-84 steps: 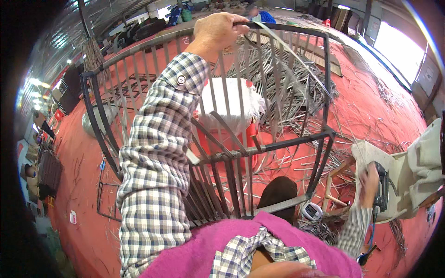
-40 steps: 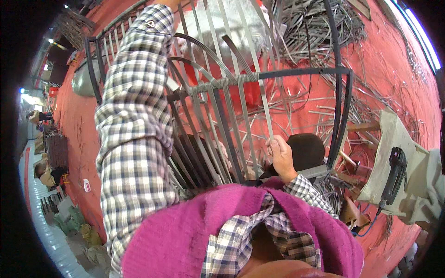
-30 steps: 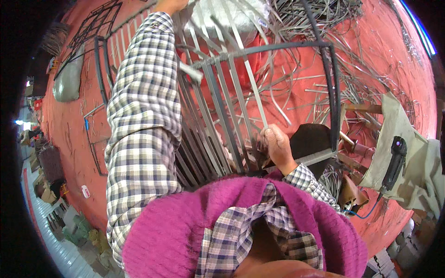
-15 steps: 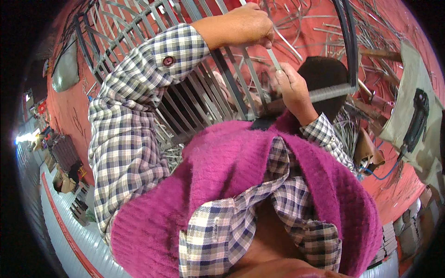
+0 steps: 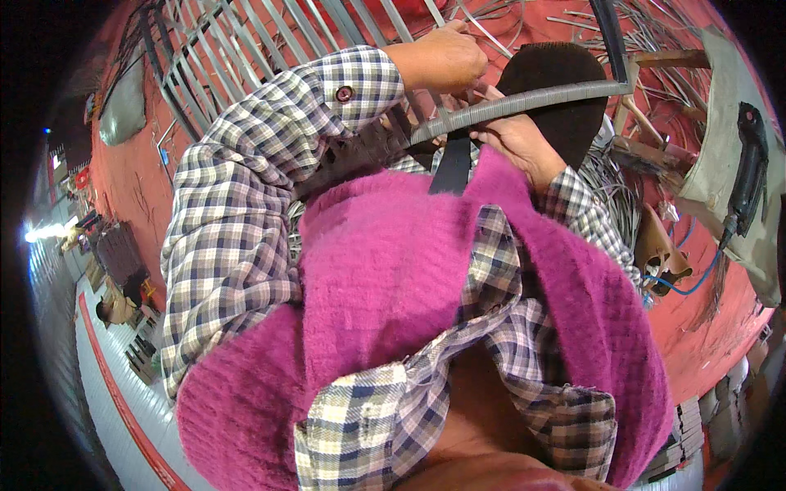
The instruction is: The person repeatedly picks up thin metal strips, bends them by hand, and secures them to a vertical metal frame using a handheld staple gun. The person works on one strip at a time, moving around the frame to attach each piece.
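Note:
A dark frame strung with grey flat strips point(image 5: 282, 33) lies across my lap, tilted. Its near rail point(image 5: 532, 100) is wrapped closely in grey strip. My left hand point(image 5: 442, 61) is closed just above this rail, with a grey strip at its fingers. Below the rail is my right hand point(image 5: 524, 143), its fingers curled in against the underside; what they hold is hidden. A black strap point(image 5: 452, 164) hangs down from the rail between my hands and the pink knitted vest I wear.
Beyond the rail is a dark rounded pad point(image 5: 553, 78). Loose grey strips point(image 5: 671, 90) litter the red floor. At right, a black-handled tool point(image 5: 745, 172) with a blue cord rests on pale cloth point(image 5: 708, 180). A filled translucent bag point(image 5: 123, 110) lies far left.
The frame has tilted, its wrapped rail rising between my hands and the camera. My right hand has dropped beneath the rail; my left has moved slightly closer to it.

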`<state>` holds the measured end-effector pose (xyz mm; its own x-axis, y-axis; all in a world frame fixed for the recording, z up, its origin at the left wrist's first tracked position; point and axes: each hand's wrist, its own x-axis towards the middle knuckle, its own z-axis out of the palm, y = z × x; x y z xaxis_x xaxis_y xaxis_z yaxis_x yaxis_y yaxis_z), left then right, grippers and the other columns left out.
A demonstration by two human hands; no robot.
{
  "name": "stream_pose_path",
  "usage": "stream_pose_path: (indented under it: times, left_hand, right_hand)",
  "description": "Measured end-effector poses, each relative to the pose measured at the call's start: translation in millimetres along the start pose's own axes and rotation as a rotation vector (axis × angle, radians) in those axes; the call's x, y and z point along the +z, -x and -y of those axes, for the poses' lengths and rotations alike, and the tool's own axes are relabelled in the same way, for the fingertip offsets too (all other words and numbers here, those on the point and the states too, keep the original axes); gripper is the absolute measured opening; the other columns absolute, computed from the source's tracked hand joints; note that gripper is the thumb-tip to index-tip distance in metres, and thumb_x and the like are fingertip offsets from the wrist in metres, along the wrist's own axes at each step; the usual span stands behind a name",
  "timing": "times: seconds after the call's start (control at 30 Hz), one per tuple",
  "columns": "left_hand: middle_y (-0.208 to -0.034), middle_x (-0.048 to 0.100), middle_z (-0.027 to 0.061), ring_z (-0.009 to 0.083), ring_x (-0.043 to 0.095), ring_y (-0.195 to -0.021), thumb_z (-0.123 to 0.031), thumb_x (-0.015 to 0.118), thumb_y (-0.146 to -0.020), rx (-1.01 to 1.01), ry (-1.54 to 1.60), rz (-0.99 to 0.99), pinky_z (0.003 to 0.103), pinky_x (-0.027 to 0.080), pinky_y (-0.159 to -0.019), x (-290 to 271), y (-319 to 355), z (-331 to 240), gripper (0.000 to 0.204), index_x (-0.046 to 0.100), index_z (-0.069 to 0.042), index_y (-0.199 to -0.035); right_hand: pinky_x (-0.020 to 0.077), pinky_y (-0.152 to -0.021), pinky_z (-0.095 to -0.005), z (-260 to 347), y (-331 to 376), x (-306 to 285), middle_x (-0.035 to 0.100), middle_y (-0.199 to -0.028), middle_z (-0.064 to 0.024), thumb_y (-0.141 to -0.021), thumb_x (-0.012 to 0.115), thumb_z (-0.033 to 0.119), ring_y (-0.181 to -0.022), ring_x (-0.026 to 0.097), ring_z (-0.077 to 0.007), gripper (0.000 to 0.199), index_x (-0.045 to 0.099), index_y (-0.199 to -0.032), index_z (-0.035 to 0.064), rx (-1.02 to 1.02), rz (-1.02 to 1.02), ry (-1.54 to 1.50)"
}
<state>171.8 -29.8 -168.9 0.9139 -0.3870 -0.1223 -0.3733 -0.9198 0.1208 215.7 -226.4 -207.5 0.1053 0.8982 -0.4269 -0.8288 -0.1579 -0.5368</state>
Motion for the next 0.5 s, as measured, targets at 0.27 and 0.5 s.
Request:
stream_pose_path:
  times: [0.27,0.5]
  left_hand:
    - [-0.101,0.060,0.0066,0.0280,0.051,-0.109,-0.038,0.070,-0.072,-0.360,0.143,-0.518,0.046,0.028,-0.102,-25,45,-83,0.038,0.059,-0.011,-0.095]
    - [-0.118,0.052,0.0027,0.0240,0.039,-0.125,-0.038,0.080,-0.061,-0.492,0.110,-0.483,0.046,0.022,-0.108,0,58,-113,0.056,0.054,-0.014,-0.104]
  right_hand:
    - [0.0507,-0.063,-0.0276,-3,23,-2,0.064,-0.081,-0.0115,-0.092,0.043,0.008,-0.067,0.062,-0.0173,0.022,0.059,-0.099,-0.0058,0.095,-0.154,0.598]
    - [0.0423,-0.056,-0.0279,-11,29,-12,0.060,-0.068,-0.0065,-0.092,0.045,0.014,-0.058,0.053,-0.0134,0.026,0.062,-0.087,-0.0050,0.073,-0.100,0.751]
